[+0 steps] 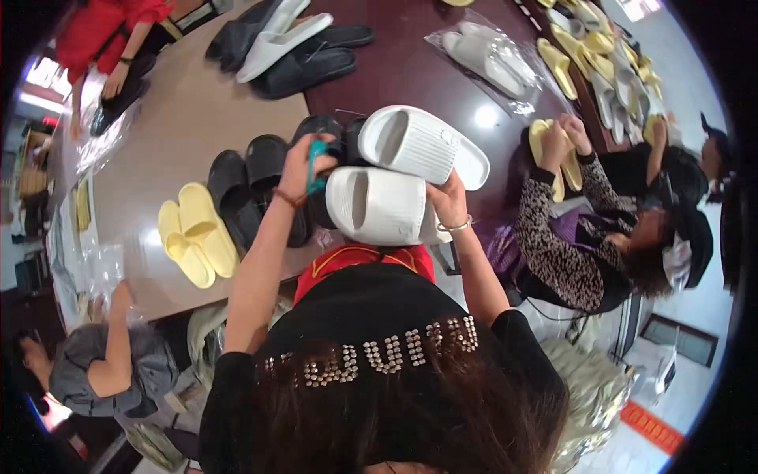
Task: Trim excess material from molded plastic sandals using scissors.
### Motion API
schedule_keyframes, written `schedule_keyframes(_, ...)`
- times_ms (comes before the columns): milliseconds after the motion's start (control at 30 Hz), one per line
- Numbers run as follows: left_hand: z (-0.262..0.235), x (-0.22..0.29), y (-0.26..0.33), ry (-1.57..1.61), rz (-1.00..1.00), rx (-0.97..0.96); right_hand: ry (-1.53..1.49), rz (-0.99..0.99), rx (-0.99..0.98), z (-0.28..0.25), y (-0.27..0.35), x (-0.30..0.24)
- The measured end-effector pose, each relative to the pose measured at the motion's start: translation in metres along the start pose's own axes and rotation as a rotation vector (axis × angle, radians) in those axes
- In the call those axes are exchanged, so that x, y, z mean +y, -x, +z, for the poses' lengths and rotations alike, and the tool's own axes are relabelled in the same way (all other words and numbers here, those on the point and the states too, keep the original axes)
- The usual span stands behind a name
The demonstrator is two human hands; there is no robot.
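Note:
A white slide sandal [383, 207] and a second white slide sandal [430, 146] are held up in front of me, one nearer my body than the other. My right hand [448, 204] is closed around them at their right side, its thumb between the two. Beside the nearer sandal's left end is my left hand [304, 167], fingers curled round a small teal tool [317, 164] whose kind I cannot make out. Black slippers [267, 162] stand on the table just left of that hand, and more lie partly hidden behind it.
Left on the table [170, 110] sits a pair of yellow slippers [199, 233]. Black and white slippers [304, 71] are piled at the far side, near a bagged white pair [489, 59]. A co-worker at right handles yellow slippers [559, 162]; others work at left.

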State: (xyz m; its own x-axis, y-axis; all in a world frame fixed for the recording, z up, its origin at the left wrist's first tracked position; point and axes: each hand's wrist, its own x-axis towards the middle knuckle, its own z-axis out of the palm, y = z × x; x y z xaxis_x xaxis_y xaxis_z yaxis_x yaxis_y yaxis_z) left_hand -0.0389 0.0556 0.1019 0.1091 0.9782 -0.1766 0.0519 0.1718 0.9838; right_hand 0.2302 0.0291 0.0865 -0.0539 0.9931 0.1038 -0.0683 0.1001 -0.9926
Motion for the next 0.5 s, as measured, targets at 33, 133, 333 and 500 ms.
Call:
schedule_keyframes(33, -0.009, 0.000, 0.009, -0.181, -0.015, 0.092, 0.003, -0.001, 0.022, -0.009, -0.003, 0.011)
schedule_keyframes(133, -0.044, -0.038, 0.049, -0.748, 0.117, 0.210, 0.105, 0.192, 0.300, -0.040, -0.021, 0.025)
schedule_keyframes(333, -0.070, -0.048, 0.134, -1.096, -0.087, 0.007, 0.307, 0.288, 0.517, -0.101, -0.091, 0.060)
schedule_keyframes(500, -0.074, -0.063, 0.158, -0.940, -0.203, 0.077, 0.247, 0.181, 0.539, -0.147, -0.138, 0.096)
